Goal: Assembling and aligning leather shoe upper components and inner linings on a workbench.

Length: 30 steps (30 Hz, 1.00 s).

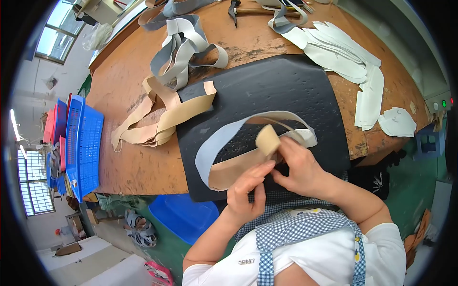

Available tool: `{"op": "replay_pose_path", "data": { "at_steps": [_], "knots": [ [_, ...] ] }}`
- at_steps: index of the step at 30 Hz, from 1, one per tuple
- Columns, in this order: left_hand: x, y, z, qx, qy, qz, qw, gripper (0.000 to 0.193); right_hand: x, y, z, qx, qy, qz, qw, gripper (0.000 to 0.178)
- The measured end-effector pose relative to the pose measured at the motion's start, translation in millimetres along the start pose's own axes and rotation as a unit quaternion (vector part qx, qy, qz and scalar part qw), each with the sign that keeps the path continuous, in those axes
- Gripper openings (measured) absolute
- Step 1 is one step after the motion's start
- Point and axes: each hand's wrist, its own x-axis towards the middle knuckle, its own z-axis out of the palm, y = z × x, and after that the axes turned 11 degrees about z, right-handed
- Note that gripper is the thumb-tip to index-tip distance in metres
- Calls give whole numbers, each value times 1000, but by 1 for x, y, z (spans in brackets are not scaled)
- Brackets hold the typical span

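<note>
A long strip, light blue-grey on one face and beige on the other, curves in a loop (203, 157) over the black mat (267, 78). My left hand (248, 190) pinches the near edge of this strip between thumb and fingers. Close beside it, my right hand (303, 167) is closed on the strip where a short, tan, rounded part (267, 140) stands up; whether that part is a folded strip end or a separate roll, I cannot tell. The fingertips of both hands almost meet there. A whitish end (307, 137) lies just beyond the right hand.
Beige strips (164, 125) lie left of the mat, with grey and white strips (183, 55) behind them. White cut pieces (336, 52) spread at the far right. A hammer (233, 13) lies at the back. A blue basket (85, 148) stands left; a blue tub (183, 219) sits below the table edge.
</note>
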Motion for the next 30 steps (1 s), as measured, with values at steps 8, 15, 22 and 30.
{"op": "replay_pose_path", "data": {
  "at_steps": [8, 15, 22, 30],
  "knots": [
    [-6, 2, 0, 233, -144, -83, 958, 62, 8, 3, 14, 35, 95, 56, 993, 17],
    [-6, 5, 1, 222, -171, -104, 954, 73, 0, -12, 12, -75, 99, -26, 992, 49],
    [5, 3, 18, 266, -80, -111, 954, 39, 3, 0, 1, 153, 4, 99, 983, 35],
    [3, -7, 1, 282, 176, -211, 919, 11, 6, -16, 7, -126, 34, -71, 989, 35]
  ]
}}
